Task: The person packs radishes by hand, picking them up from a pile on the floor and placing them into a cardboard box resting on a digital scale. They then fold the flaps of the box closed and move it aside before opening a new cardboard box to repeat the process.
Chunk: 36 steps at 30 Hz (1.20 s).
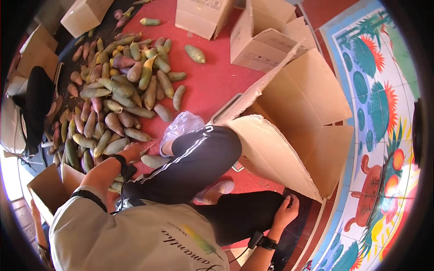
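Note:
My left hand (pixel 131 152) is at the near edge of a large pile of green and reddish radishes (pixel 118 97). Its fingers are bent around what looks like a pinkish radish (pixel 147 145) with a thin root, mostly covered by the hand. Just beside that hand, a greenish radish (pixel 154 161) lies by my plastic-covered foot. My right hand (pixel 286 211) rests on my right knee, fingers loosely apart and holding nothing. Beyond the knees a big open cardboard box (pixel 280 156) stands with its flaps spread; no contents show inside.
More cardboard boxes stand at the back (pixel 201 16), back right (pixel 257 49) and lower left (pixel 45 187). One radish (pixel 195 53) lies apart on the red floor (pixel 212 81). A painted tile wall (pixel 361 113) bounds the right. Another person's arm (pixel 38 223) shows at lower left.

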Each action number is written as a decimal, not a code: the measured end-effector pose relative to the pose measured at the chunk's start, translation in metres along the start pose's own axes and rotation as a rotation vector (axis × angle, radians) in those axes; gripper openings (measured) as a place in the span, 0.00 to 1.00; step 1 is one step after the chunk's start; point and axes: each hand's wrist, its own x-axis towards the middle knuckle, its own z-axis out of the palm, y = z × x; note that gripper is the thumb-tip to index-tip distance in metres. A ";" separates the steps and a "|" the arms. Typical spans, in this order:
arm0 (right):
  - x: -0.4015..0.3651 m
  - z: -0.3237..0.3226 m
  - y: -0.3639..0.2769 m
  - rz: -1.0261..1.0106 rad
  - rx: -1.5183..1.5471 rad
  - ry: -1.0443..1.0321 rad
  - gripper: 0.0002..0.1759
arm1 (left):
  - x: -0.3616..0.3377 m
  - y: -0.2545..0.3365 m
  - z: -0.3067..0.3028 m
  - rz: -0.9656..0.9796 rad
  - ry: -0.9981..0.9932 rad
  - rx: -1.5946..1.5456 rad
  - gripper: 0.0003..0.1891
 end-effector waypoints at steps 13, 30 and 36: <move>0.004 0.002 0.002 0.028 -0.024 -0.078 0.10 | 0.022 0.018 0.075 -0.001 -0.131 -0.178 0.36; 0.012 0.002 -0.007 0.029 -0.004 -0.126 0.12 | 0.027 0.036 0.021 0.192 -0.337 -0.087 0.25; 0.010 0.004 -0.005 -0.001 -0.015 -0.099 0.12 | 0.011 0.029 -0.071 0.027 -0.513 -0.002 0.25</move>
